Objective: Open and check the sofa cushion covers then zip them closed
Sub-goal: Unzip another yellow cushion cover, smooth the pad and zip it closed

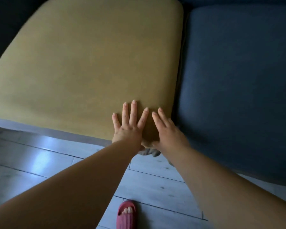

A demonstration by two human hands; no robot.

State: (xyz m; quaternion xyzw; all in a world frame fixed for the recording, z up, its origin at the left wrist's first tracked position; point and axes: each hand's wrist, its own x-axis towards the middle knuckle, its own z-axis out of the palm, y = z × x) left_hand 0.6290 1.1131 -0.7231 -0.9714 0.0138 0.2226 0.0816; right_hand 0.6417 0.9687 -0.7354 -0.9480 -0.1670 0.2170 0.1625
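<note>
Head view, looking down along both bare forearms.

- Yellow cushion [89, 63] on the sofa seat, filling left and centre of the view. Near edge at the front of the seat, above the floor.
- Dark blue cushion [238, 80] just beside it on the right, with a narrow dark gap between the two.
- Left hand [127, 128] palm down on the yellow cushion, close to its near right corner. Fingers [132, 111] straight and spread apart, lying flat on the cover, clamped on nothing.
- Right hand [168, 133] just beside the left, on the same corner. Fingers [162, 118] straight and close together, angled toward the left hand. Thumb low at the cushion's edge.
- Small bunch of greyish fabric [150, 152] hanging under that corner, between the two wrists. Thumbs touching it or pinching it: cannot tell.
- Pale plank floor [40, 162] below the seat front.
- Red slipper [126, 215] on the floor at bottom centre, toes showing.
</note>
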